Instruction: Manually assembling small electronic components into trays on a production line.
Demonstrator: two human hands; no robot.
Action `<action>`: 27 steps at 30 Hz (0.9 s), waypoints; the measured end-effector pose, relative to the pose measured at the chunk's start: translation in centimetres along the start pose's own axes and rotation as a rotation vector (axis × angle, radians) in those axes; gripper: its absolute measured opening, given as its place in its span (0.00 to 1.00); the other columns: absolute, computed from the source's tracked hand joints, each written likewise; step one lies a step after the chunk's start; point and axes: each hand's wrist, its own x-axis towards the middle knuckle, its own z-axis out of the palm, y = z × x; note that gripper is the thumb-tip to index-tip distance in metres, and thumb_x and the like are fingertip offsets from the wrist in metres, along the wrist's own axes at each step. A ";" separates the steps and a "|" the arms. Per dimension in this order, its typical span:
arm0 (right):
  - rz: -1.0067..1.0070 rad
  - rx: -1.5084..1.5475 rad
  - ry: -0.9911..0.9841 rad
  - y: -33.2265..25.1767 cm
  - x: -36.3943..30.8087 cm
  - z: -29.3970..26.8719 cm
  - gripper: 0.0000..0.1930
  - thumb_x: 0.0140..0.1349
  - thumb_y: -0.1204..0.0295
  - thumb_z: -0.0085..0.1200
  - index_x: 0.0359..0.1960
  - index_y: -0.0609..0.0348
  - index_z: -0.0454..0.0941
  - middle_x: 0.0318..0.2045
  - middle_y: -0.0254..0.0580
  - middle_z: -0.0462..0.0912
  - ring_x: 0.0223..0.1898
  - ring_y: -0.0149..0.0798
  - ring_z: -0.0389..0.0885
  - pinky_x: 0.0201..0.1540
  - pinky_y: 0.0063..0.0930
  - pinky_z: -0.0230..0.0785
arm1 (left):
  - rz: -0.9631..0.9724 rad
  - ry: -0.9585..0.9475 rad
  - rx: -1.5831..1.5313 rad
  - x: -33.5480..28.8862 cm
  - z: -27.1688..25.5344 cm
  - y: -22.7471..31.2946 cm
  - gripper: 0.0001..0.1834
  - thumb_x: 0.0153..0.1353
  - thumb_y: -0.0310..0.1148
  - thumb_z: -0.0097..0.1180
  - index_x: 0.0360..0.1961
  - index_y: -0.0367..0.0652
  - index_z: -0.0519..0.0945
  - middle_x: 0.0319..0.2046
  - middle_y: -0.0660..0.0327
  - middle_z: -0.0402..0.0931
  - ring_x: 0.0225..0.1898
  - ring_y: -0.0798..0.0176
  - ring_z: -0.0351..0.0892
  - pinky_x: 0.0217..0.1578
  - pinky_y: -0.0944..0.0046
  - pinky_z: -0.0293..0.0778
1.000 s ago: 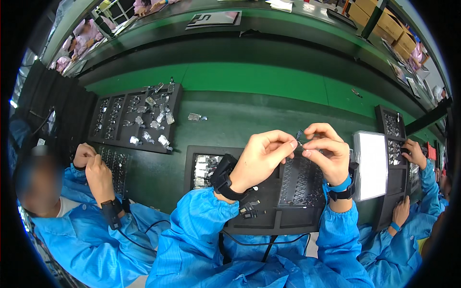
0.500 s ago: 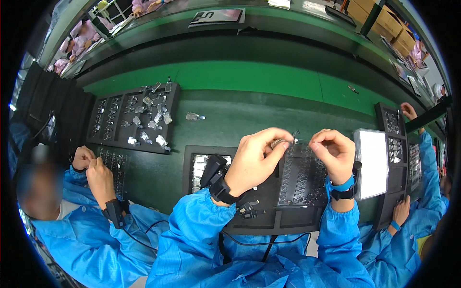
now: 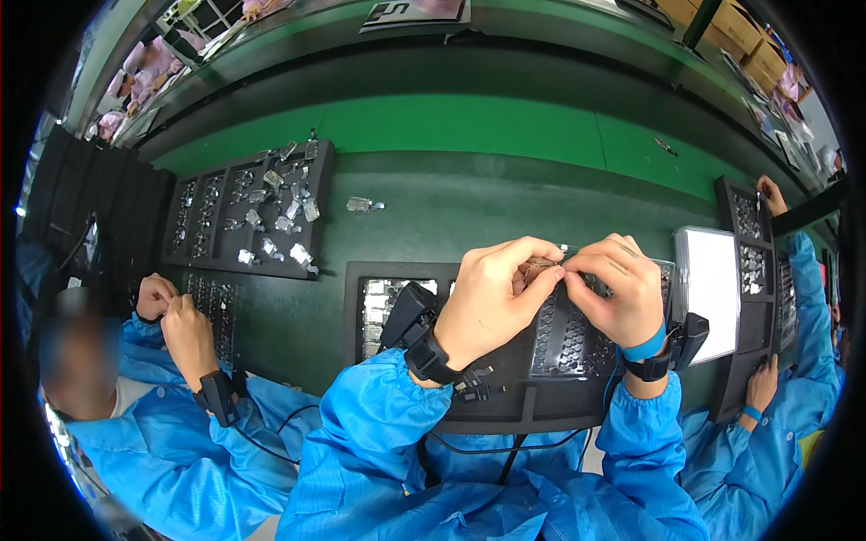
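My left hand (image 3: 496, 293) is closed in a pinch on a small metallic part (image 3: 539, 264), mostly hidden by the fingers. Right against it, my right hand (image 3: 622, 284) has thumb and forefinger pressed together at the part's end; what they grip is too small to make out. Below both hands lies a clear plastic tray (image 3: 571, 343) with rows of small dark pieces. It rests in a black foam tray (image 3: 564, 408), where several small black parts (image 3: 478, 385) lie loose near my left wrist.
At the far left, another black tray (image 3: 225, 251) holds several silvery parts; one loose part (image 3: 364, 206) lies beside it. A white sheet-like panel (image 3: 708, 293) stands right of my right hand. Co-workers' hands (image 3: 188, 329) work at the left, and others at the right (image 3: 762, 383).
My right hand has moved left and now meets my left hand at the held part. The two hands were apart before. The view has shifted slightly.
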 end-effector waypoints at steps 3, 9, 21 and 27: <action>0.058 0.033 -0.009 0.3 -0.3 -0.1 0.08 0.49 0.80 0.69 0.31 0.56 0.85 0.29 0.37 0.85 0.32 0.41 0.83 0.37 0.34 0.71 | -0.048 -0.011 -0.044 0.1 0.1 0.0 0.12 0.65 0.22 0.64 0.49 0.33 0.83 0.42 0.53 0.87 0.43 0.67 0.86 0.44 0.68 0.83; 0.116 0.079 -0.008 0.4 -0.4 -0.2 0.07 0.49 0.79 0.69 0.29 0.57 0.85 0.28 0.38 0.86 0.31 0.42 0.84 0.37 0.34 0.72 | -0.131 -0.022 -0.172 0.2 0.1 -0.5 0.12 0.67 0.21 0.62 0.50 0.33 0.83 0.44 0.55 0.86 0.47 0.67 0.85 0.44 0.68 0.82; 0.185 0.077 -0.032 0.2 -0.5 0.1 0.05 0.50 0.78 0.70 0.28 0.58 0.85 0.27 0.38 0.85 0.29 0.42 0.83 0.37 0.34 0.73 | -0.060 0.008 -0.120 0.3 0.4 -1.1 0.10 0.66 0.21 0.63 0.48 0.35 0.86 0.42 0.58 0.83 0.43 0.67 0.85 0.38 0.70 0.81; 0.234 0.114 -0.058 0.3 -0.6 0.1 0.05 0.51 0.77 0.69 0.28 0.59 0.85 0.26 0.39 0.85 0.26 0.41 0.82 0.34 0.32 0.73 | 0.047 0.003 0.081 0.3 0.2 -0.2 0.08 0.64 0.21 0.64 0.43 0.35 0.87 0.41 0.55 0.85 0.40 0.63 0.86 0.38 0.68 0.82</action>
